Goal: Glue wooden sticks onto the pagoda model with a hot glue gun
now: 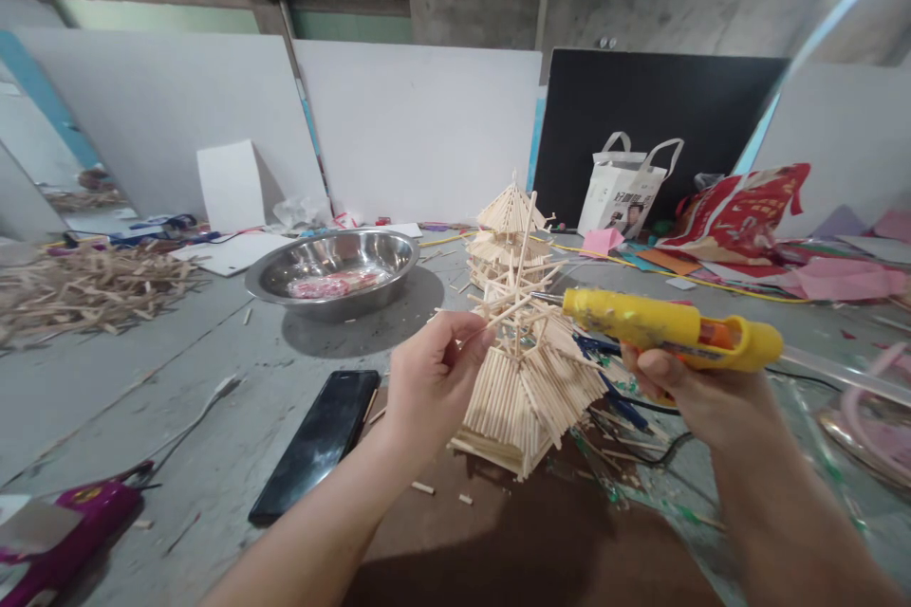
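Note:
My left hand (pixel 434 379) pinches a thin wooden stick (pixel 511 312) between thumb and fingertips. Wrapped around the handle of a yellow hot glue gun (pixel 633 316) is my right hand (pixel 704 394). The gun's metal nozzle points left, close to the stick's far end; whether they touch I cannot tell. Just below stands a small model building (pixel 498 403) made of pale sticks, with a sloping roof and an open frame on top, partly covered by my left hand. Behind it rises a tiered stick tower (pixel 513 209).
A steel basin (pixel 334 299) holding a plastic packet sits left of the models. A black phone (pixel 317 446) lies near my left forearm, a purple glue gun (pixel 78 526) at the lower left. Piled sticks (pixel 92 294), a white bag (pixel 616 190) and coloured paper lie farther out.

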`<move>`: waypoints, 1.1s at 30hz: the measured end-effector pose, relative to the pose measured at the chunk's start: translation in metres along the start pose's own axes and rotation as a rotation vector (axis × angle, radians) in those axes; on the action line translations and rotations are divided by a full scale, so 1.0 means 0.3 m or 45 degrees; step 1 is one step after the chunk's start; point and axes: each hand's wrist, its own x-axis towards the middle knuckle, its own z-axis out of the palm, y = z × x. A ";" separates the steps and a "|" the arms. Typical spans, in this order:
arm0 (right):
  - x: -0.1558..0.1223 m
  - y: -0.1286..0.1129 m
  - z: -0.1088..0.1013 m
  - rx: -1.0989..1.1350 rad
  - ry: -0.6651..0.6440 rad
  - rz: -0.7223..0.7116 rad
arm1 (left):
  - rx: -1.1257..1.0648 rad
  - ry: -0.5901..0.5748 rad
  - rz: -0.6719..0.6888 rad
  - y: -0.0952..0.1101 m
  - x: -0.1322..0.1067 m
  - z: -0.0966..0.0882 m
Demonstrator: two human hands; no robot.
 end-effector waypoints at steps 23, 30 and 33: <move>0.207 -0.100 0.056 -0.204 -0.464 0.106 | -0.175 0.106 -0.249 -0.088 0.069 -0.087; 0.231 -0.108 0.073 -0.249 -0.507 0.004 | -0.221 0.119 -0.300 -0.086 0.063 -0.077; 0.231 -0.107 0.073 -0.290 -0.507 0.000 | -0.196 0.109 -0.322 -0.093 0.065 -0.077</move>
